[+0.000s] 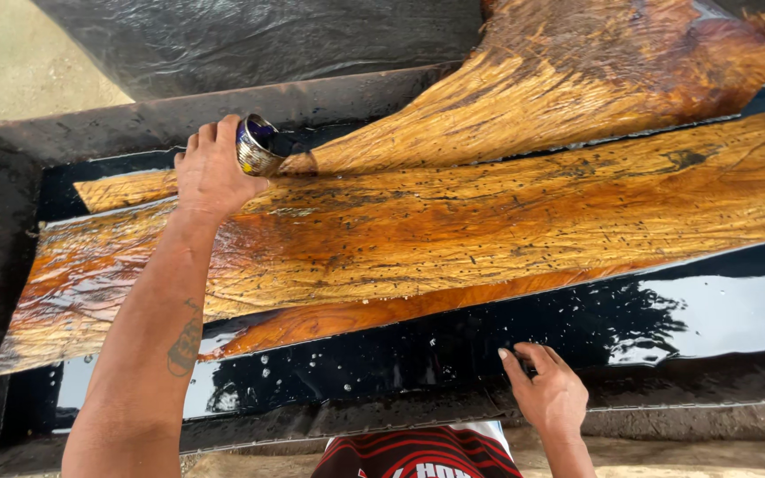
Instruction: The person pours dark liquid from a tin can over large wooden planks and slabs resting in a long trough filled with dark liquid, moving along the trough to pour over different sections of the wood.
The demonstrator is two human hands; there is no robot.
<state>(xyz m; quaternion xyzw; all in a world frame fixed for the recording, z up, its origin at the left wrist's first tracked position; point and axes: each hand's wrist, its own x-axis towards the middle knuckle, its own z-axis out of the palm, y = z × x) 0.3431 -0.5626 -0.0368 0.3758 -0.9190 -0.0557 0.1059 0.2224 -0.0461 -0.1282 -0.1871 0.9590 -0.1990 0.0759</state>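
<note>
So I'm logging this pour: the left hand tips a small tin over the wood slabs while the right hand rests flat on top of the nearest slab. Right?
Not quite. The head view shows the right hand on the mould's near edge, beside the glossy black resin, not on a slab. The left hand does tip the small tin over the wood slabs.

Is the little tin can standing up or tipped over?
Tipped over. The left hand holds the can on its side, its open mouth facing sideways above the glossy wood slab.
</note>
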